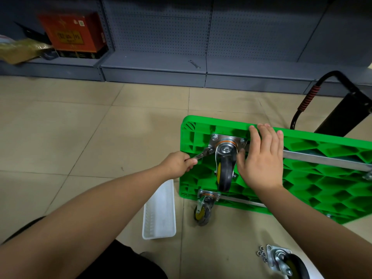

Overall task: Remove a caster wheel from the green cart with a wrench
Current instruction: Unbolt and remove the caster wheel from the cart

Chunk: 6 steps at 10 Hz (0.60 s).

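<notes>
Two hands are at work on one caster. The wrench (201, 155) is gripped at its handle end by the left hand (178, 165), fingers curled tight round it, and its head is set on a bolt at the near-left corner of the caster plate (228, 142), presumably so the long handle gives leverage. Just right of that, the right hand (261, 158) is laid flat with fingers spread over the green cart (302, 178), fingertips hooked at the far edge and thumb beside the caster wheel (224, 174); nothing is grasped, and the cart seems to be steadied against the turning force. The cart is stood on its side, underside exposed, which puts the bolts within reach. A second caster (204, 206) is seen below the right hand, mounted at the lower corner. Below the left hand a white tray (159, 216) is lying on the floor; nothing can be made out inside it. Under the right forearm a loose caster (285, 262) is lying with small washers (261, 254) beside it on the floor, not in the tray.
</notes>
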Each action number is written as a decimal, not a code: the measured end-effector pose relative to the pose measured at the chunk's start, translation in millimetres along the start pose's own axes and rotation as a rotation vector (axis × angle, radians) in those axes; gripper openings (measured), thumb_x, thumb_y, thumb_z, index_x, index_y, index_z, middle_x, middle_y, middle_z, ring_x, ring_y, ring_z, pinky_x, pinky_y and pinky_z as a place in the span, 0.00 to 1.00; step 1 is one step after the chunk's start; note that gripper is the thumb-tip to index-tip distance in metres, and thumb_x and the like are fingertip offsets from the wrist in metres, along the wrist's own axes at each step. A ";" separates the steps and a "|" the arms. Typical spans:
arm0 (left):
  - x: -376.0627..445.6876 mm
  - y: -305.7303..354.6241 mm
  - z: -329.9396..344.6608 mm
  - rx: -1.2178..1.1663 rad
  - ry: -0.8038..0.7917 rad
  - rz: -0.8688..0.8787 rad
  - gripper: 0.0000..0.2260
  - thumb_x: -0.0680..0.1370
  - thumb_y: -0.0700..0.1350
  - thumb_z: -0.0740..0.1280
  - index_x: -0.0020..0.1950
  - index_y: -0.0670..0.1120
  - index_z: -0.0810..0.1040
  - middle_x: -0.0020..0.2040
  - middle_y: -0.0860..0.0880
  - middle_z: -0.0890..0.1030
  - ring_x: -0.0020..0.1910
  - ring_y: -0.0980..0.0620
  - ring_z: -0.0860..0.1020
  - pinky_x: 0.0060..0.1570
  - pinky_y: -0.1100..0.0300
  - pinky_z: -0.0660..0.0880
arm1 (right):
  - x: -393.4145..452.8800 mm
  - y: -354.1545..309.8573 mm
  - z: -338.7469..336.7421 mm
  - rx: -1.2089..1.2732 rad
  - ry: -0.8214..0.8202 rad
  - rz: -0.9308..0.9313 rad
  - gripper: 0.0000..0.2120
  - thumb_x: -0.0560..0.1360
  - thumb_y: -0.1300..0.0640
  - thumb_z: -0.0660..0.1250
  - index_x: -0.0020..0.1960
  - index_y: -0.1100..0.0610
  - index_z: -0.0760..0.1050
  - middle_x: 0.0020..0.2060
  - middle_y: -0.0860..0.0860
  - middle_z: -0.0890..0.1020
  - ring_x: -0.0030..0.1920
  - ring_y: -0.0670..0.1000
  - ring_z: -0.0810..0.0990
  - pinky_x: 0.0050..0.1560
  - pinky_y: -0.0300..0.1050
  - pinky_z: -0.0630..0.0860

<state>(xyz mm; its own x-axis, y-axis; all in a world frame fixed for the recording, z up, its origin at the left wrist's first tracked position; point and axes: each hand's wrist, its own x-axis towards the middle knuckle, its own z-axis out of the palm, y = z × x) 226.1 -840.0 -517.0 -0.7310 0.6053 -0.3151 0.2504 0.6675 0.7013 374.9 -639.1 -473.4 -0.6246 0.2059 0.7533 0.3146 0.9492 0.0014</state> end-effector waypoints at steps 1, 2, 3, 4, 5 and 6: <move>-4.7 2.3 -4.6 0.147 0.020 -0.003 0.18 0.83 0.57 0.62 0.44 0.45 0.81 0.43 0.47 0.83 0.45 0.47 0.82 0.50 0.54 0.79 | -0.1 0.2 -0.1 -0.001 -0.003 -0.001 0.27 0.74 0.59 0.66 0.71 0.67 0.69 0.68 0.66 0.73 0.72 0.67 0.68 0.76 0.66 0.58; -12.2 12.8 -19.6 0.388 0.049 0.014 0.19 0.84 0.59 0.59 0.46 0.47 0.79 0.45 0.46 0.81 0.46 0.44 0.80 0.45 0.54 0.76 | 0.3 0.1 -1.3 -0.004 -0.001 0.001 0.27 0.74 0.59 0.66 0.71 0.67 0.70 0.67 0.66 0.73 0.72 0.67 0.68 0.76 0.66 0.58; -20.2 33.5 -40.5 0.683 0.136 0.051 0.17 0.84 0.61 0.57 0.53 0.52 0.80 0.50 0.46 0.82 0.52 0.42 0.81 0.44 0.56 0.72 | 0.0 -0.3 -1.7 -0.004 0.002 0.000 0.27 0.74 0.59 0.65 0.71 0.67 0.70 0.67 0.65 0.73 0.72 0.67 0.68 0.77 0.65 0.58; -29.0 54.9 -52.8 0.946 0.243 0.148 0.15 0.84 0.58 0.59 0.57 0.50 0.80 0.54 0.44 0.82 0.55 0.41 0.81 0.45 0.57 0.69 | 0.4 -0.9 -1.7 -0.005 0.007 -0.001 0.26 0.74 0.59 0.65 0.71 0.67 0.70 0.67 0.66 0.73 0.72 0.67 0.68 0.77 0.65 0.58; -34.7 67.1 -50.6 1.106 0.322 0.227 0.12 0.85 0.53 0.60 0.58 0.49 0.80 0.54 0.45 0.83 0.55 0.42 0.80 0.45 0.56 0.66 | 0.4 -0.6 -1.7 -0.006 0.007 -0.002 0.27 0.74 0.59 0.65 0.71 0.67 0.70 0.67 0.66 0.73 0.72 0.67 0.68 0.77 0.65 0.58; -37.4 62.4 -44.4 1.069 0.344 0.234 0.12 0.85 0.52 0.59 0.57 0.48 0.80 0.54 0.44 0.83 0.55 0.42 0.80 0.47 0.55 0.65 | -0.4 0.5 -1.8 -0.007 0.011 -0.007 0.27 0.74 0.59 0.65 0.71 0.67 0.70 0.67 0.66 0.73 0.72 0.67 0.68 0.77 0.65 0.58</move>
<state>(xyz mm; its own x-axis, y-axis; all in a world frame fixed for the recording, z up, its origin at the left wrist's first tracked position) 240.9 -840.2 -433.0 -0.6891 0.7223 0.0583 0.6940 0.6810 -0.2337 376.6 -639.2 -472.5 -0.6188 0.1963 0.7606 0.3154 0.9489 0.0117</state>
